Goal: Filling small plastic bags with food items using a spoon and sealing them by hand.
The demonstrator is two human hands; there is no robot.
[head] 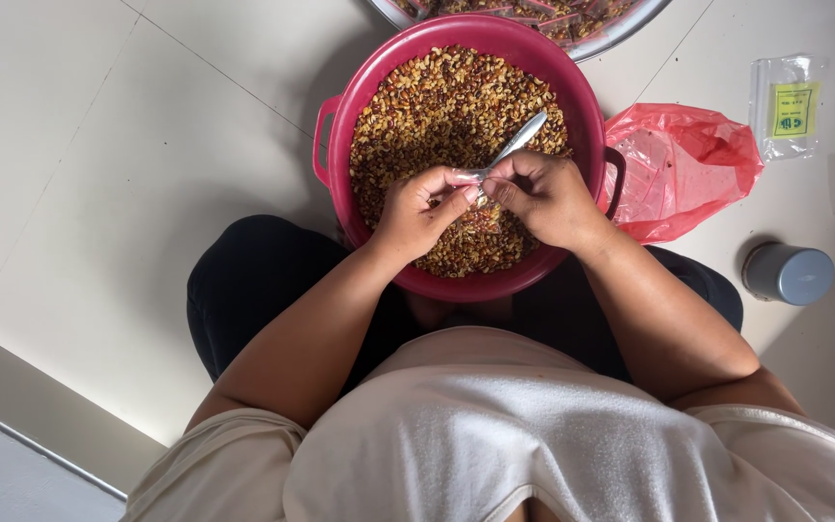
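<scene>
Head view: we see left hand (pixel 416 215) and right hand (pixel 543 196) meeting over a pink basin (pixel 587 106) full of brown and red beans (pixel 437 106). Right fingers are closed around a metal spoon (pixel 514 145); left fingers pinch a small clear packet (pixel 466 175) at the spoon's tip. Red plastic bag (pixel 688 164) lies just beside the basin, grey canister (pixel 790 274) nearby.

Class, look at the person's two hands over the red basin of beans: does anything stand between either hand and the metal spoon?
Nothing visible does. The right hand already holds the spoon by its handle, and the left hand meets it at the fingertips, over the beans in the red basin.
</scene>
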